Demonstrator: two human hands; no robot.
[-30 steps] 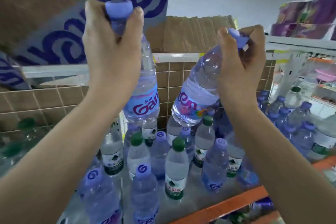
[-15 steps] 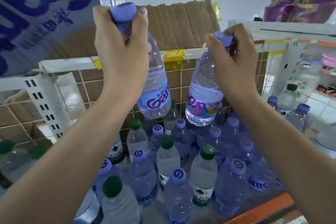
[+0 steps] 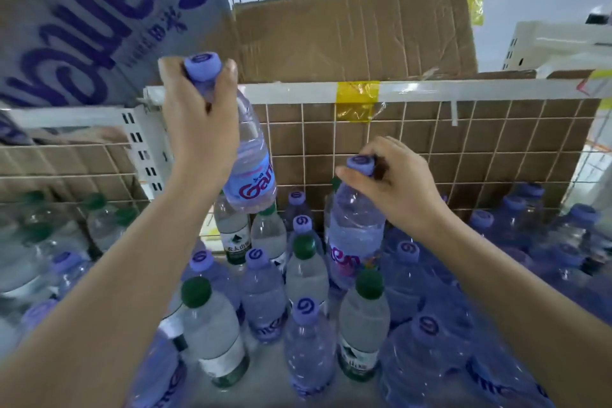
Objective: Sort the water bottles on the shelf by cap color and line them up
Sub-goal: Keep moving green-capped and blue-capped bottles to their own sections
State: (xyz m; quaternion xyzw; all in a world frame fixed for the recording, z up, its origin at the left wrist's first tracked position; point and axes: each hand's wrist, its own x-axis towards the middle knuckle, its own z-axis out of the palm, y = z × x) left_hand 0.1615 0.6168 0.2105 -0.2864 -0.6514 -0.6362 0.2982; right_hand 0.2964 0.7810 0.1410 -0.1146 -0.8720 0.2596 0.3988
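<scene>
The left hand (image 3: 198,129) is holding a purple-cap bottle (image 3: 248,159) up high. Its fingers are curling round the neck, just under the cap. The bottle is hanging tilted, with its bottom over the bottles at the back of the shelf (image 3: 265,371).

The right hand (image 3: 394,189) is lower down. It is pinching the neck of a second purple-cap bottle (image 3: 354,235), with the thumb on one side and the fingers on the other. This bottle is standing almost upright among the others. Its bottom is hiding behind a green-cap bottle (image 3: 362,325), so you cannot tell if it is touching the shelf.

Lots of bottles are standing on the shelf under the hands. The caps are mixed in the middle: purple ones and green ones are sitting side by side. On the right, a big bunch of purple caps (image 3: 530,219) is crowding together. On the left, behind a wire wall, some more green caps (image 3: 96,202) are showing, but they are blurry.

A wire grid (image 3: 463,142) with brown cardboard behind it is standing at the back of the shelf. A piece of yellow tape (image 3: 357,99) is sticking on the white bar on top.
</scene>
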